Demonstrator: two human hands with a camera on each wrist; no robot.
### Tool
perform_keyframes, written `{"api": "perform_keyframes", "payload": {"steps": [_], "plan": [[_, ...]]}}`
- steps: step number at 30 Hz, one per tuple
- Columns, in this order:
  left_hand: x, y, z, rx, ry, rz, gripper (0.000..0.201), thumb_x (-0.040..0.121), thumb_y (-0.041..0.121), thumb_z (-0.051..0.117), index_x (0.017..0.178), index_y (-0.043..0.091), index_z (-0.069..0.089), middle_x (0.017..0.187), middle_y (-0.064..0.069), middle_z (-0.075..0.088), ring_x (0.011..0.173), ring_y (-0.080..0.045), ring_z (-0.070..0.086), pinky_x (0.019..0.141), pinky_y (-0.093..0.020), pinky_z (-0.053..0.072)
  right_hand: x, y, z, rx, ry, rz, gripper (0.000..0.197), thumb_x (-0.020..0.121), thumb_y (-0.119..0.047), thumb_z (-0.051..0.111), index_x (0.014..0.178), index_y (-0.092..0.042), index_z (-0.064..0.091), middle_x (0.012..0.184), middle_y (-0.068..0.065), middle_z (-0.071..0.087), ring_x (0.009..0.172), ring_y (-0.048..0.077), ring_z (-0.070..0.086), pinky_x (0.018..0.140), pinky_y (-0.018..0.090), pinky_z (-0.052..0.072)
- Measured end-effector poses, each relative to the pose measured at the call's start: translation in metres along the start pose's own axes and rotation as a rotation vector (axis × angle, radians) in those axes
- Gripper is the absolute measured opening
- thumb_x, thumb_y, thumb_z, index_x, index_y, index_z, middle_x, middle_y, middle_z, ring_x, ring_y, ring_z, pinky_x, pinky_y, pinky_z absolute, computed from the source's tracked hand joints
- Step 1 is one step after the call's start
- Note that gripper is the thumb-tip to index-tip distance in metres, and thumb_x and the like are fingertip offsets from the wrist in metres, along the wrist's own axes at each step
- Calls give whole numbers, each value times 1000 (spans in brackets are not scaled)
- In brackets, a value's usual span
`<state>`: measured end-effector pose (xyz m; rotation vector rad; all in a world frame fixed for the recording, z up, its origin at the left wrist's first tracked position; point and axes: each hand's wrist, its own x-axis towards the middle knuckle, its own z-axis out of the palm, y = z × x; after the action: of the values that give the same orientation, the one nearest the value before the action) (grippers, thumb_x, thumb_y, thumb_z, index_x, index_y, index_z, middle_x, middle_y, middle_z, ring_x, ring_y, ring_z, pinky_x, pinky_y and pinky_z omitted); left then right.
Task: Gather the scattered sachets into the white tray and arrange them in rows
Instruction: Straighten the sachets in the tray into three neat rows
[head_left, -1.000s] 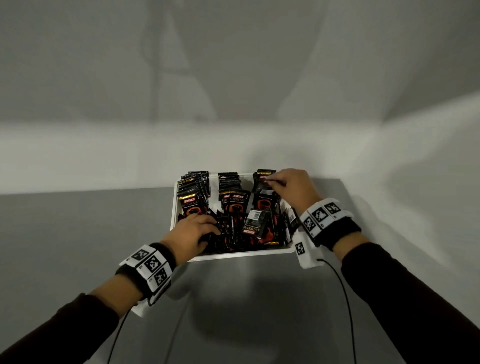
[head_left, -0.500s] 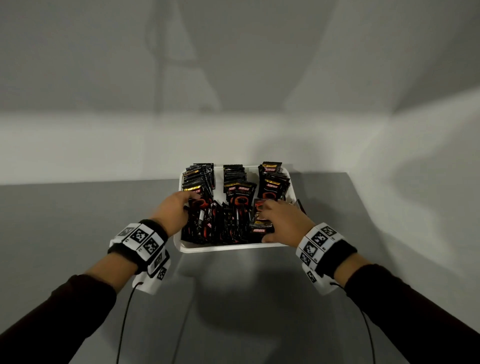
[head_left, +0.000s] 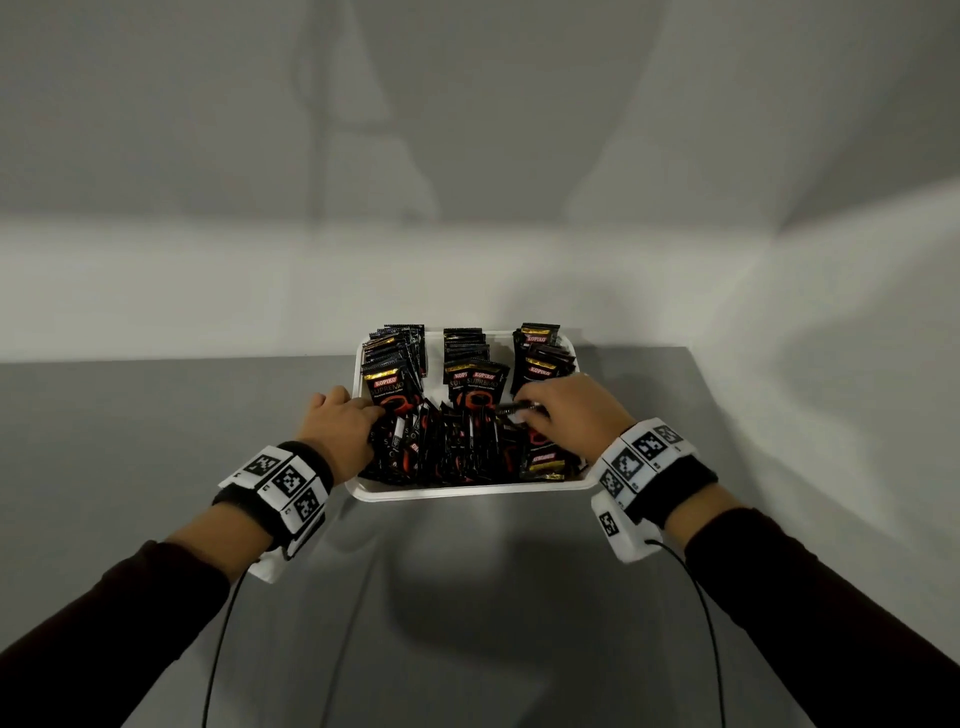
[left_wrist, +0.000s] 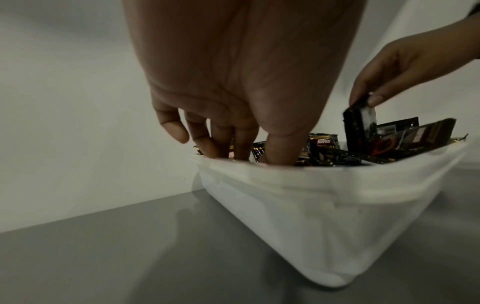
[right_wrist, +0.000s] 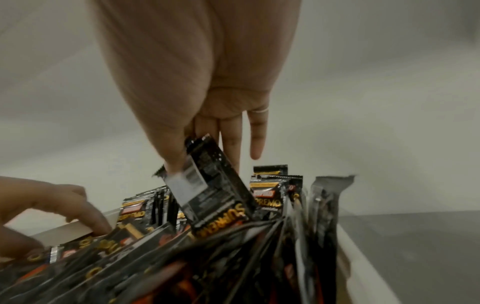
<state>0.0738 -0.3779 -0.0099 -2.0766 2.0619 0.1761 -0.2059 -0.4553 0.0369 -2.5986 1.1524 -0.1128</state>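
Arranging, I judge: the right hand (right_wrist: 207, 98) is pinching one sachet (right_wrist: 213, 185) above the tray (head_left: 467, 491); the left hand (head_left: 340, 431) is digging curled fingers into the tray's near pile; next, slotting it upright into a far row.

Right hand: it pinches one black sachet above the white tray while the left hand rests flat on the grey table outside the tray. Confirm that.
Wrong about the left hand. The left wrist view shows its fingers reaching down inside the white tray among the sachets, not on the grey table. The right hand does pinch one black sachet above the tray.
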Motion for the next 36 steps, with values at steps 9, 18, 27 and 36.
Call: {"api": "perform_keyframes", "payload": {"steps": [9, 18, 27, 36], "plan": [[0, -5, 5, -64, -3, 12, 56, 84, 37, 50, 138, 34, 36, 138, 12, 44, 113, -17, 38, 89, -31, 29, 40, 48, -18, 266, 224, 248, 16, 89, -20, 58, 99, -14, 69, 89, 0, 67, 73, 10, 54, 65, 22, 37], [-2, 7, -11, -181, 28, 9, 53, 85, 33, 53, 136, 30, 41, 137, 7, 46, 116, -21, 41, 96, -35, 32, 41, 49, -6, 535, 337, 320, 13, 87, -20, 62, 97, -17, 70, 85, -8, 65, 84, 12, 62, 75, 22, 45], [4, 87, -72, -1484, -4, 175, 24, 92, 15, 53, 116, 18, 58, 102, 7, 66, 87, 2, 65, 77, -10, 50, 16, -11, -20, 827, 296, 165, 17, 85, -9, 64, 101, -6, 68, 80, 2, 67, 49, -6, 54, 47, 8, 39], [-1, 92, -57, -1816, 0, -1, 21, 84, 6, 63, 104, 10, 64, 86, -1, 74, 73, -9, 70, 60, -21, 57, -8, -27, -11, 1075, 222, 328, 44, 68, -5, 79, 106, -6, 57, 82, 1, 70, 50, 8, 61, 46, 22, 52]]}}
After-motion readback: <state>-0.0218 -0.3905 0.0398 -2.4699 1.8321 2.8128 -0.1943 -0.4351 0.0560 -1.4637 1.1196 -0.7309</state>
